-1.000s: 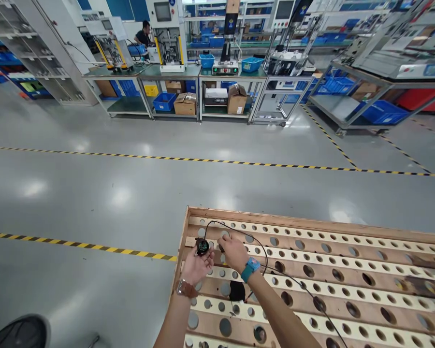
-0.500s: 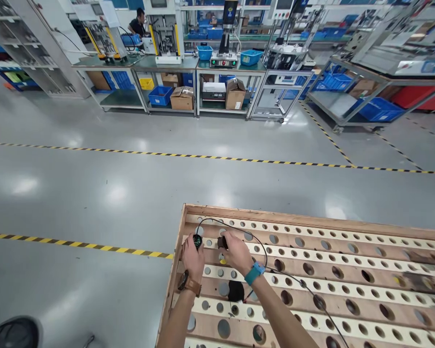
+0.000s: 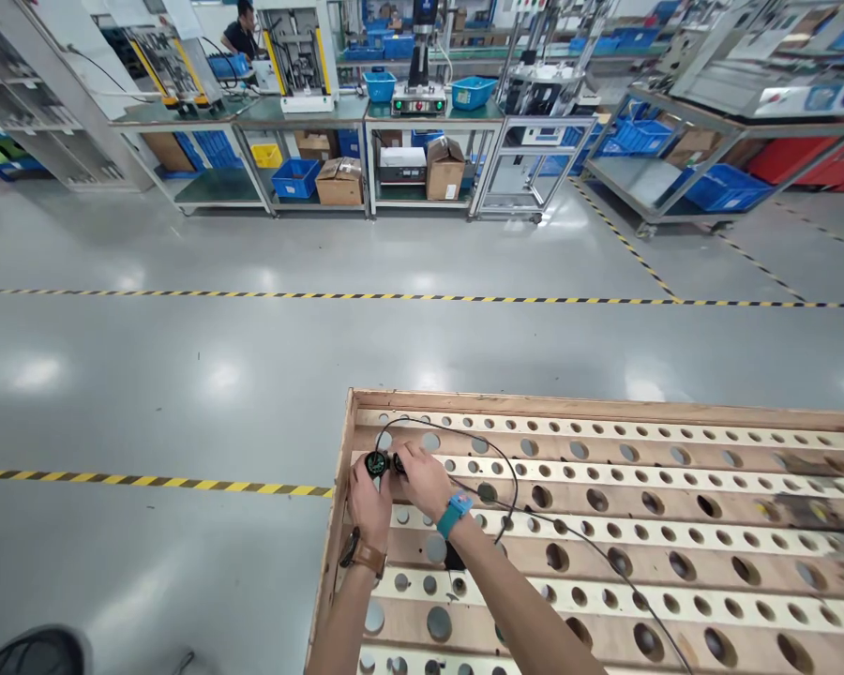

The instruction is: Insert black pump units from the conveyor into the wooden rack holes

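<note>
At the far left corner of a wooden frame with rows of holes [image 3: 605,405], my left hand [image 3: 369,506] grips a round black part [image 3: 376,463] with a greenish face. A thin black cable [image 3: 510,459] arcs from it to the right. My right hand [image 3: 422,483] is closed on a small dark cap-like piece [image 3: 398,462], right beside the round part; whether the two touch I cannot tell. Below my right wrist a black object [image 3: 454,557] is partly covered by the forearm.
A second stretch of cable [image 3: 591,541] trails over the slats to the lower right. Dark, blurred items lie at the frame's right end. Across the grey floor, beyond striped tape [image 3: 422,297], stand workbenches [image 3: 309,114] with machines, and a person [image 3: 243,36] is at the back.
My right hand has moved left with the dark piece, bringing it up to the round part in my left hand. The right forearm now covers more of the black object. The camera view has shifted slightly.
</note>
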Demonstrator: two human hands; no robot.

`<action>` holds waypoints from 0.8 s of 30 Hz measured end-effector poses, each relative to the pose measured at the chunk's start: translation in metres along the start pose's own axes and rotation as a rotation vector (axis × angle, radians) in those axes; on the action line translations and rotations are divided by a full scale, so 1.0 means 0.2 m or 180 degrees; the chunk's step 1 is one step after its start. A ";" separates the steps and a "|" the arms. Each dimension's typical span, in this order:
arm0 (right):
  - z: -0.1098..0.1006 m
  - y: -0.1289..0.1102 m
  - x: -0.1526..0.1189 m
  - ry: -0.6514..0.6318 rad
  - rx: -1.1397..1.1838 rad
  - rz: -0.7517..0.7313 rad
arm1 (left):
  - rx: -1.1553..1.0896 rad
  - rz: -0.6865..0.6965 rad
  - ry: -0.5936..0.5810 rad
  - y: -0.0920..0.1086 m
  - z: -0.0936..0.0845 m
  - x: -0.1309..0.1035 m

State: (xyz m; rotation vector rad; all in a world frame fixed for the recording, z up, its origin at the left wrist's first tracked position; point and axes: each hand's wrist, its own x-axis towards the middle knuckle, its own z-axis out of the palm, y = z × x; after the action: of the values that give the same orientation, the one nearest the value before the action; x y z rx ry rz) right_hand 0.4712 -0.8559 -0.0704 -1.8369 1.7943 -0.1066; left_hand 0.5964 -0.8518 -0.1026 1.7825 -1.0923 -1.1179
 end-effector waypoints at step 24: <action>0.22 0.86 -0.78 0.1869 0.0300 0.1491 | -0.0177 0.0366 -0.1296 -0.03 0.15 -0.50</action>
State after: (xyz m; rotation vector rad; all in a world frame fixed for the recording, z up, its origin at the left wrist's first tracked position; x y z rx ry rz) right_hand 0.3217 -0.6855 -0.1329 -1.3504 2.5215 -0.5872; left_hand 0.5439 -0.7627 -0.0893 1.4628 -1.3654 -1.4631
